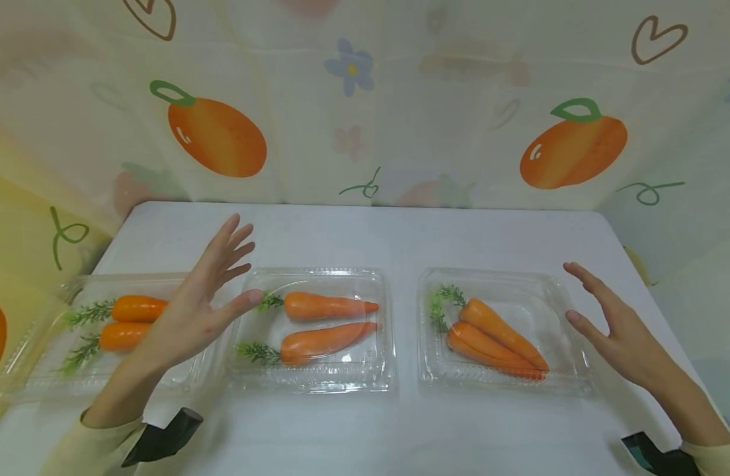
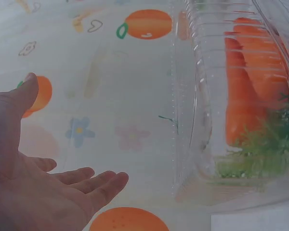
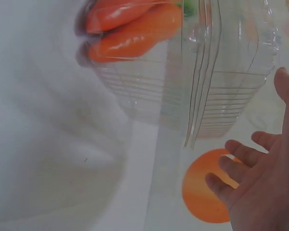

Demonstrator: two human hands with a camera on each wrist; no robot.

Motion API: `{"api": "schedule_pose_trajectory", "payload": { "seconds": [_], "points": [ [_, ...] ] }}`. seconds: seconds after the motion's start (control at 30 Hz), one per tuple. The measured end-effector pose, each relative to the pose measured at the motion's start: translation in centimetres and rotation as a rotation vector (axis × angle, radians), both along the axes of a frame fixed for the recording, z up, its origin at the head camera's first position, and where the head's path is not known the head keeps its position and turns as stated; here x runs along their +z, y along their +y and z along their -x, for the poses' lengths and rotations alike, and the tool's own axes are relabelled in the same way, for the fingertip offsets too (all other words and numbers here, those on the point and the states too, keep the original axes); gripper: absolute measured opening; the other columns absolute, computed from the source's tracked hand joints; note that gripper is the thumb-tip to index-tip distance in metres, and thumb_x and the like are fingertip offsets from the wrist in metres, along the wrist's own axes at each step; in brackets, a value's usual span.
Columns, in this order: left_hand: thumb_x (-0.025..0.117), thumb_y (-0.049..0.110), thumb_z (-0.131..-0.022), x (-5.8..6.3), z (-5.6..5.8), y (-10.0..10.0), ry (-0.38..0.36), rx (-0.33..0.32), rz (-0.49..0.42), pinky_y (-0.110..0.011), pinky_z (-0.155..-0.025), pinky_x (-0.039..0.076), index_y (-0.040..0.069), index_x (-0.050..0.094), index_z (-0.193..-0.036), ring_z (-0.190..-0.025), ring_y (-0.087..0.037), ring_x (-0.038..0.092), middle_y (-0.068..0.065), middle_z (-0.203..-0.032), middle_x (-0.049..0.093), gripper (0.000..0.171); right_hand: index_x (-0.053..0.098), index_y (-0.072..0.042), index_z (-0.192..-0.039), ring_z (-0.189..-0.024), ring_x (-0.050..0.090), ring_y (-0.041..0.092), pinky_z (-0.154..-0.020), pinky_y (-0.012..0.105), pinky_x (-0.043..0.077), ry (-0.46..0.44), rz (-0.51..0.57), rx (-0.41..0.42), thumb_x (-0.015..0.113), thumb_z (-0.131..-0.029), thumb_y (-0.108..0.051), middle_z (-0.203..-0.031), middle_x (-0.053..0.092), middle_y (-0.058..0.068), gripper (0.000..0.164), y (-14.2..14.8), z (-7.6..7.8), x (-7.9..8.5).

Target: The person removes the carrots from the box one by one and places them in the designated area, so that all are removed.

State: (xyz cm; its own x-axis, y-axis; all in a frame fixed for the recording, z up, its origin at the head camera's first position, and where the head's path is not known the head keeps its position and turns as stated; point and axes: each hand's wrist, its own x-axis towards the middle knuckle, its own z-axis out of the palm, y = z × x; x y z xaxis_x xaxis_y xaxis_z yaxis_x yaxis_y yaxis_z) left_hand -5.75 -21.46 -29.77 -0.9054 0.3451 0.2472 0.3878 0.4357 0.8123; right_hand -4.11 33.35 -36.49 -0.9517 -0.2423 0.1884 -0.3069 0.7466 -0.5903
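Note:
Three clear plastic clamshell boxes stand in a row, each with two orange carrots with green leafy tops inside. My left hand (image 1: 189,324), fingers extended and thumb apart, is held over the left box (image 1: 189,375) and partly hides its carrots (image 1: 122,336). The thumb overlaps the near corner of the middle box (image 1: 341,383), whose carrots (image 1: 320,342) lie apart. My right hand (image 1: 627,340) is beside the right box (image 1: 558,297), fingers loosely extended, holding nothing. In that box the carrots (image 1: 490,337) lie slantwise, tips together. Whether the right hand touches the box, I cannot tell.
Under the boxes is a white table (image 1: 401,430). A patterned curtain (image 1: 401,132) with orange fruit, flowers and hearts hangs behind it and along the sides. Dark straps (image 1: 162,439) are on both wrists, over pale sleeves.

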Motion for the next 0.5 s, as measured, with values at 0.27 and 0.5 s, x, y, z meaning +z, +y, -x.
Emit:
{"api": "schedule_pose_trajectory", "payload": {
  "seconds": [0.27,0.5],
  "points": [
    [0.066,-0.006,-0.088,-0.2,-0.1,0.8,-0.024,-0.021,-0.05,-0.011,-0.104,0.035,0.031,0.007,-0.158,-0.141,-0.03,0.032,-0.005,-0.161,0.022,0.099,0.017,-0.027,-0.158,-0.139,0.024,0.051,-0.099,0.081,0.012,-0.034,0.063,-0.023,0.063,-0.091,-0.009,-0.163,0.018,0.005,0.084,-0.2,-0.7,0.0],
    [0.068,-0.002,-0.089,-0.3,0.1,1.7,-0.035,-0.039,-0.044,-0.011,-0.105,0.034,0.032,0.007,-0.158,-0.142,-0.031,0.031,-0.004,-0.161,0.02,0.099,0.01,-0.026,-0.159,-0.147,0.021,0.019,-0.108,0.072,0.011,-0.053,0.126,-0.005,0.063,-0.089,-0.001,-0.164,0.012,-0.004,0.091,-0.1,-1.5,-0.5]
  ]
}}
